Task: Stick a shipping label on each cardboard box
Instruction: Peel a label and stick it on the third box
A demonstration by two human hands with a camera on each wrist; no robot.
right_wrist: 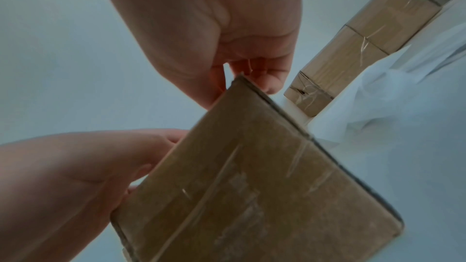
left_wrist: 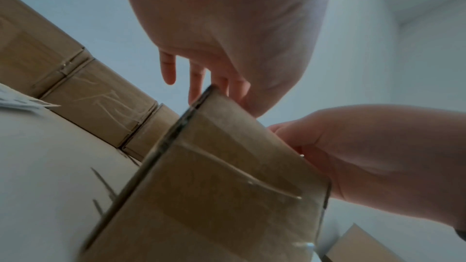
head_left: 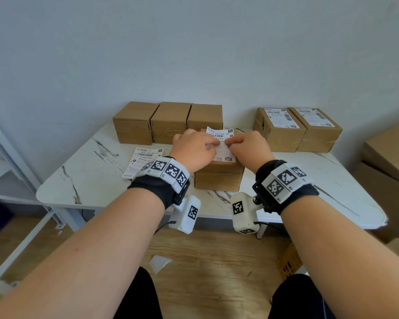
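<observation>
Near box [head_left: 218,178]: matt brown cardboard, seams sealed with glossy clear tape. Label [head_left: 221,143] on its top: white printed paper. Table [head_left: 83,180]: smooth, glossy white marble-look top with dark veins. Floor [head_left: 217,261]: wood-grain planks.

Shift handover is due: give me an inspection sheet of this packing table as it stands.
Surface: white marble-look table, against the wall.
Job's things: middle box with a label on top, far edge lifted; three bare boxes behind; two labelled boxes at right; spare labels at left.
Clutter: white scrap on the floor.
Grippers: left hand and right hand both on the label, fingers meeting at its middle.
Cables: black lead from the left wrist camera.
Surroundings: larger cartons at right; metal frame at left.
</observation>
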